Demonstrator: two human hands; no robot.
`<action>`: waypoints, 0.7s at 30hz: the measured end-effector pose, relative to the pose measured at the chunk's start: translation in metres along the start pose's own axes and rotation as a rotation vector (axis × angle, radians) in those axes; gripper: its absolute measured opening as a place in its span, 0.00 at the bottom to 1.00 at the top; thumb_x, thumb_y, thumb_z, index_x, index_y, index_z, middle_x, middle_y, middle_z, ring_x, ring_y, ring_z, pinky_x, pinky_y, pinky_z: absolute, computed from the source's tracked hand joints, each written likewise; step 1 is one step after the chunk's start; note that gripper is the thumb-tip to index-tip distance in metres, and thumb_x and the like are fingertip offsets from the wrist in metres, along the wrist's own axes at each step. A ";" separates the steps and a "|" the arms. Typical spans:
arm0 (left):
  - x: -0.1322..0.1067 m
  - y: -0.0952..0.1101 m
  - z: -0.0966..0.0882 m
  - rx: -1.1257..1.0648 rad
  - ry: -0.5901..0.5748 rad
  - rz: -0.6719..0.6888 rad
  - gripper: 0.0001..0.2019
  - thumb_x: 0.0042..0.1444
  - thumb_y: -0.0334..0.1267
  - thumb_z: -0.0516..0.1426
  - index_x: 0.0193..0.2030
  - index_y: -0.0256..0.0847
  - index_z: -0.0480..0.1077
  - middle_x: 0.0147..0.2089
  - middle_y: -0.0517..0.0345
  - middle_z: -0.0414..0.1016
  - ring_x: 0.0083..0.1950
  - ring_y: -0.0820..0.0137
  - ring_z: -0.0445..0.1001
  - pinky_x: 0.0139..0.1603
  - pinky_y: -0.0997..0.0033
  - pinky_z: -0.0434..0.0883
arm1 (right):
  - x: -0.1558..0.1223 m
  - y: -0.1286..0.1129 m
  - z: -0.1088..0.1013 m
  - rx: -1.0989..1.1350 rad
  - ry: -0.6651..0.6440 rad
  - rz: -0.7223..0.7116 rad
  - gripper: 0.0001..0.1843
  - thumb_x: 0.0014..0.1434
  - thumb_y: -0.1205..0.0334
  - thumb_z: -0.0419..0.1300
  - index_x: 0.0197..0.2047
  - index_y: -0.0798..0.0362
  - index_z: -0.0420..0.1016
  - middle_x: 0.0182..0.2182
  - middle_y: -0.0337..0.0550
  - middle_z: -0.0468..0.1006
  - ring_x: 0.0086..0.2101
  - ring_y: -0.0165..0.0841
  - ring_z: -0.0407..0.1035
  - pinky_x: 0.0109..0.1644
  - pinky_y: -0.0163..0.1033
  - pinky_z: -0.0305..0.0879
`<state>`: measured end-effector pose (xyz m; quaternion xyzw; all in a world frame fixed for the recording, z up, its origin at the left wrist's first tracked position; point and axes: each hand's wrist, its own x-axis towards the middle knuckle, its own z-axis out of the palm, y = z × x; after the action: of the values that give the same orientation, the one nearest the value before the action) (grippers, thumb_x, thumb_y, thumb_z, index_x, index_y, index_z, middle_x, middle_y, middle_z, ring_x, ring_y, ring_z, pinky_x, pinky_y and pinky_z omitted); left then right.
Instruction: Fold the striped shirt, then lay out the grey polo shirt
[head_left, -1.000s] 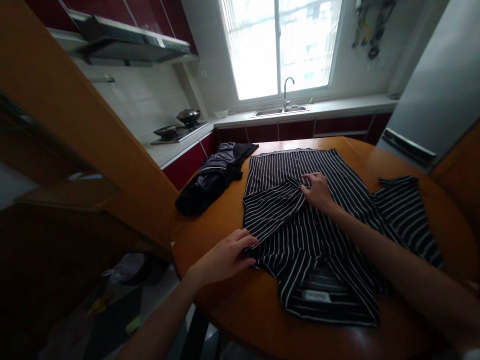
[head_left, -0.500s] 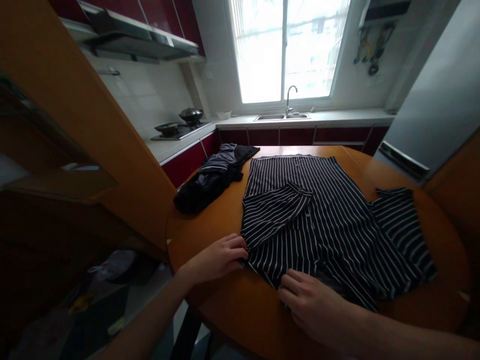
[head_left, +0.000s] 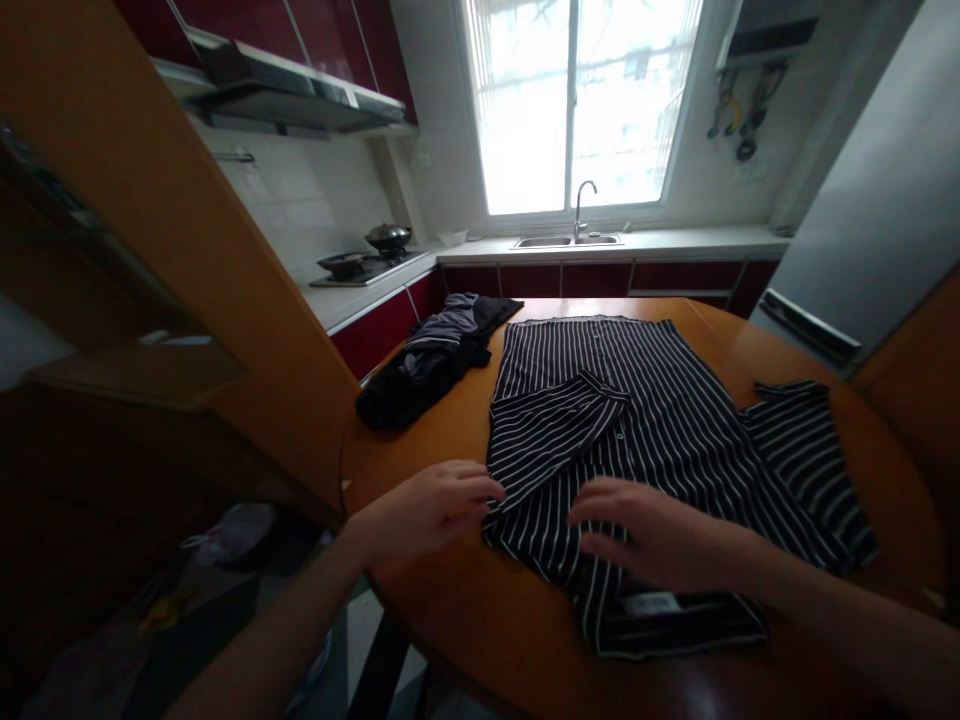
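Striped shirt [head_left: 667,430] lies on round table [head_left: 442,450], collar to near side. Left sleeve [head_left: 551,430] is folded in across the front; right sleeve [head_left: 810,465] sticks out right, not folded in. Body flat, unfolded. Left hand [head_left: 439,507] open at left edge, contact unclear; right hand [head_left: 649,530] open over near part, gripping nothing. Dark clothes [head_left: 439,350] bundled far left.

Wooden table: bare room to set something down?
Wooden table is bare between the dark clothes and striped shirt, at the near edge left of the collar, and beyond the spread sleeve. Crowded: mid-table, shirt spread, right hand over it, left hand by its edge.
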<state>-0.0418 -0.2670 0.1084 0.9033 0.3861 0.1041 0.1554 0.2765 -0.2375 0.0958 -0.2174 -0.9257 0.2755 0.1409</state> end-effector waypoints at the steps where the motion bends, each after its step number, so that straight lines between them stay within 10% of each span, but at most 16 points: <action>1: 0.011 -0.004 0.001 -0.020 0.086 -0.033 0.13 0.70 0.36 0.49 0.53 0.46 0.72 0.47 0.55 0.76 0.47 0.67 0.74 0.50 0.69 0.69 | 0.010 0.018 -0.010 -0.012 0.083 0.029 0.14 0.69 0.58 0.55 0.53 0.49 0.77 0.48 0.45 0.78 0.47 0.35 0.72 0.54 0.43 0.69; 4: 0.047 -0.024 0.022 0.002 0.288 -0.079 0.15 0.71 0.39 0.47 0.58 0.44 0.71 0.57 0.50 0.74 0.58 0.64 0.72 0.61 0.64 0.67 | 0.039 0.087 -0.027 -0.116 0.298 0.122 0.17 0.65 0.65 0.54 0.53 0.50 0.78 0.52 0.48 0.77 0.54 0.39 0.70 0.62 0.50 0.65; 9: 0.068 -0.045 0.072 0.158 0.059 -0.093 0.32 0.67 0.55 0.52 0.74 0.48 0.53 0.77 0.48 0.48 0.77 0.50 0.44 0.74 0.43 0.47 | 0.047 0.172 -0.013 -0.361 0.335 0.399 0.30 0.66 0.54 0.51 0.67 0.59 0.66 0.67 0.60 0.63 0.68 0.48 0.54 0.70 0.57 0.52; 15: 0.056 -0.051 0.066 0.148 -0.043 -0.101 0.38 0.65 0.61 0.52 0.77 0.55 0.44 0.79 0.50 0.40 0.78 0.49 0.36 0.74 0.40 0.44 | 0.031 0.192 0.020 -0.478 0.280 0.519 0.38 0.67 0.48 0.46 0.74 0.59 0.53 0.72 0.58 0.50 0.71 0.47 0.42 0.72 0.60 0.42; 21: 0.105 -0.097 0.050 0.172 0.076 -0.379 0.34 0.71 0.57 0.41 0.77 0.40 0.46 0.78 0.44 0.42 0.79 0.55 0.38 0.75 0.46 0.41 | 0.033 0.191 0.021 -0.492 0.294 0.522 0.38 0.66 0.49 0.46 0.73 0.61 0.54 0.72 0.58 0.51 0.71 0.46 0.43 0.72 0.58 0.42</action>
<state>-0.0192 -0.1367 0.0337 0.8199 0.5622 0.0736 0.0797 0.3022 -0.0871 -0.0257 -0.5101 -0.8476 0.0376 0.1410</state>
